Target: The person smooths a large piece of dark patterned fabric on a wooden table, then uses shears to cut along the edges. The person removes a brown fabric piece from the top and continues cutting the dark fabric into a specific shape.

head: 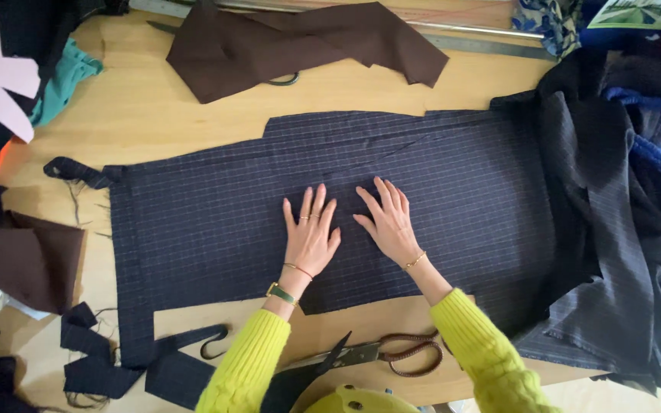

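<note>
Fingers: spread flat on the pinstriped cloth (269, 183), left hand (311, 237) beside right hand (390, 229), nothing gripped;
Smoothing: best done outward from centre, evenly pressed;
Scissors (380, 353): left lying near the wrists.

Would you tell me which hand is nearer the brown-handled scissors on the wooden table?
Right. The right hand lies flat on the navy fabric just above the scissors; the left hand rests further left.
</note>
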